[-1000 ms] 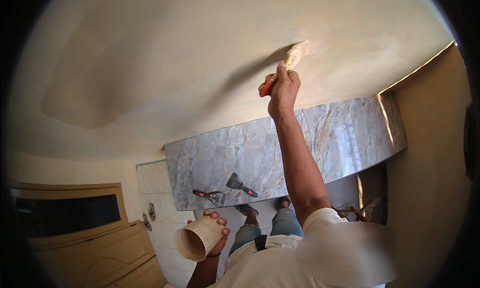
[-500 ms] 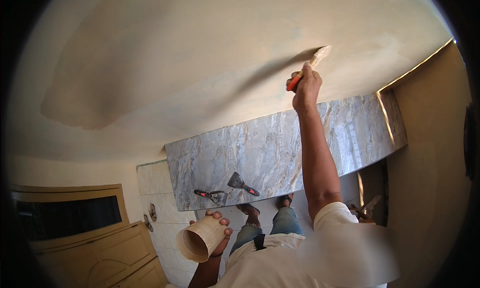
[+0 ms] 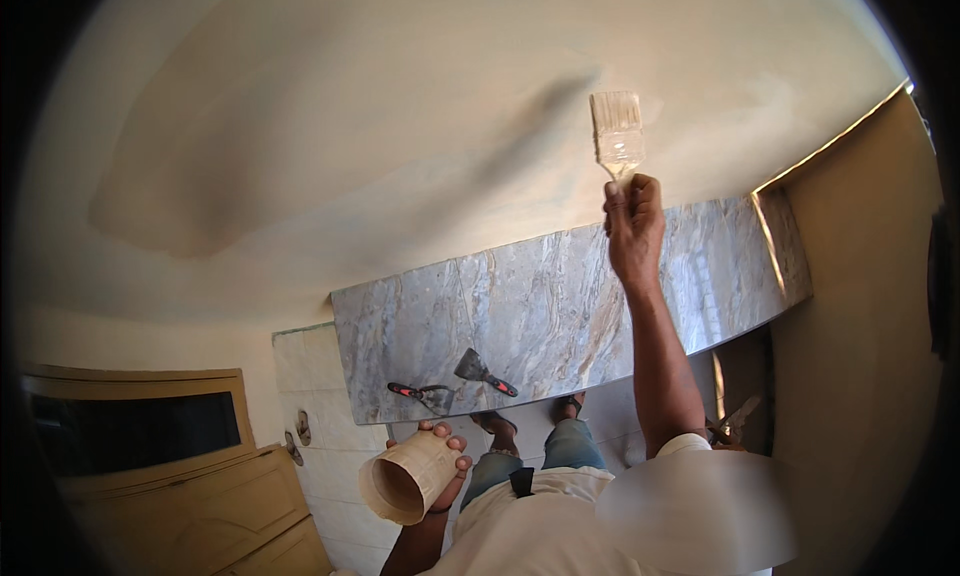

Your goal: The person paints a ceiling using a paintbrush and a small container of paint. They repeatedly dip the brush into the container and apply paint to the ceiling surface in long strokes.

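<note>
In my right hand [image 3: 634, 226] is a flat paintbrush [image 3: 617, 131], gripped by its handle with the bristles pointing up. The brush's broad face shows, coated in cream paint, in front of the cream wall [image 3: 420, 96]; whether its bristles touch the wall I cannot tell. My left hand [image 3: 448, 454] wraps its fingers around a paint-smeared beige cup [image 3: 410, 476], tilted so that its mouth faces me. The cup's inside looks brown and shadowed; how much it holds is hidden. A darker, damp-looking patch [image 3: 190, 176] covers the wall's left part.
Below the wall runs a grey marbled counter [image 3: 540, 296]. Two scrapers with black-and-red handles, one [image 3: 486, 373] and another [image 3: 422, 396], lie near its front edge. A wooden cabinet [image 3: 190, 506] with a dark panel stands at left, a brown side wall [image 3: 850, 376] at right.
My right hand has drawn down and slightly right, and the brush has turned from slanted edge-on to upright with its flat side showing. My left hand with the cup has barely moved.
</note>
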{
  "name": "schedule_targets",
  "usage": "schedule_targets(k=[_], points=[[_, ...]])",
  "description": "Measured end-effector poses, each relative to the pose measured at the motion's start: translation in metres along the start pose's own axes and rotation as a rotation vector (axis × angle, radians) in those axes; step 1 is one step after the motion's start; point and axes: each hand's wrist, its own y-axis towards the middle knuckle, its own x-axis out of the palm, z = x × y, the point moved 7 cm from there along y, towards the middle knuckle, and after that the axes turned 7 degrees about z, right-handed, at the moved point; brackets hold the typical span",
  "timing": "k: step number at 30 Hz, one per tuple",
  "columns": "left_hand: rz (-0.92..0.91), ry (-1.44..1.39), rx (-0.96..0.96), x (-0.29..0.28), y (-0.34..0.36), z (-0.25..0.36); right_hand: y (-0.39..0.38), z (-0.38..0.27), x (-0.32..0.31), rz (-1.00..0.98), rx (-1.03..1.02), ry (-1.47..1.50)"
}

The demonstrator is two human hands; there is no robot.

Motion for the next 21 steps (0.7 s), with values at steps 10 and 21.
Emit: schedule_targets(k=[10, 21], points=[[-0.023, -0.04, -0.004, -0.004, 0.008, -0.009, 0.099, -0.088, -0.051, 0.074, -0.681, -0.6], [-0.024, -0.028, 0.017, -0.012, 0.0, -0.022, 0.121, -0.009, -0.084, 0.195, -0.402, -0.81]])
